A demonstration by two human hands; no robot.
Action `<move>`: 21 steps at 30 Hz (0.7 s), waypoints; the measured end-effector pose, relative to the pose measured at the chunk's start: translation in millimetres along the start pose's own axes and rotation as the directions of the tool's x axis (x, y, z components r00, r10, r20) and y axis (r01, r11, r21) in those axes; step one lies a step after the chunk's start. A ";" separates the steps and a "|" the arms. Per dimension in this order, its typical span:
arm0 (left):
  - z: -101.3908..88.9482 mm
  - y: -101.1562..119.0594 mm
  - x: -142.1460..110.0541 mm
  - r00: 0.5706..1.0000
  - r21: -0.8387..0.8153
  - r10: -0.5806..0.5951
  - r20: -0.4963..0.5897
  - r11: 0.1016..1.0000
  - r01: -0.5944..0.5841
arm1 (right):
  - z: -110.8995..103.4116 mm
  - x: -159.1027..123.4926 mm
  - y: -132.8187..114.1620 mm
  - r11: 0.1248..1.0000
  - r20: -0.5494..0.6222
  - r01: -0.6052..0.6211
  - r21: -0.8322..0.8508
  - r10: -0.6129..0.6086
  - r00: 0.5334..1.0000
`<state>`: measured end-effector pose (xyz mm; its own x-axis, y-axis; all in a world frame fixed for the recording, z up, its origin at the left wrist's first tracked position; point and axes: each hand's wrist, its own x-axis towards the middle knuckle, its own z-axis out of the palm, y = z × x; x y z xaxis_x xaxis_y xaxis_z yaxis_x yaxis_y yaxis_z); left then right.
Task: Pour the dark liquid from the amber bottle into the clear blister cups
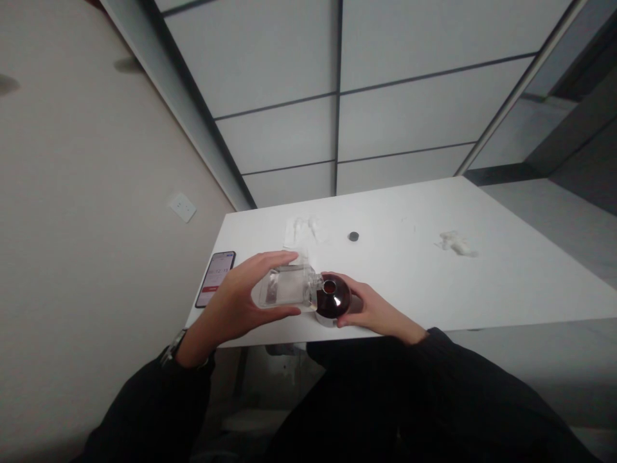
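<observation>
My left hand (245,292) is closed around a clear, square-sided bottle (286,287), fingers above and thumb below. The clear bottle lies tilted on its side, its neck pointing right at the mouth of a brown bottle (333,299). Whether liquid flows between them I cannot tell. My right hand (369,305) grips the brown bottle from the right, near the table's front edge. That bottle is upright, uncapped, with a pale label low on its side. Beyond it a small dark round cap (353,236) lies on the table.
A phone (215,279) with a lit screen lies at the white table's (405,270) left edge. White, partly see-through items (306,229) lie at the back, and a crumpled pale piece (457,244) at the right. A wall (96,225) with a socket (182,207) borders the left.
</observation>
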<state>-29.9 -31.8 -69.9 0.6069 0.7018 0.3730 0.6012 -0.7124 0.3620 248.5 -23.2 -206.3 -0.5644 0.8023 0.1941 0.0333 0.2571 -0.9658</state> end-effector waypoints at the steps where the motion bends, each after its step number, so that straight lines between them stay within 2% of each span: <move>1: -0.8 0.4 0.8 1.000 0.008 0.007 0.001 1.000 -0.007 | 0.0 0.1 0.1 1.000 -0.002 0.001 -0.004 -0.001 1.000; 7: -4.9 2.0 4.6 0.998 0.029 0.051 0.020 0.998 -0.052 | 0.3 0.5 2.1 1.000 0.000 0.017 -0.017 -0.017 1.000; 21: -9.1 4.1 10.2 0.996 0.026 0.061 0.061 0.998 -0.063 | -1.2 -0.2 1.5 0.999 -0.003 0.025 -0.036 -0.026 1.000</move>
<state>-25.9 -27.6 -56.8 0.6729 0.6559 0.3420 0.5752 -0.7547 0.3157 249.7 -22.3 -207.6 -0.5622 0.7973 0.2194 0.0482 0.2965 -0.9538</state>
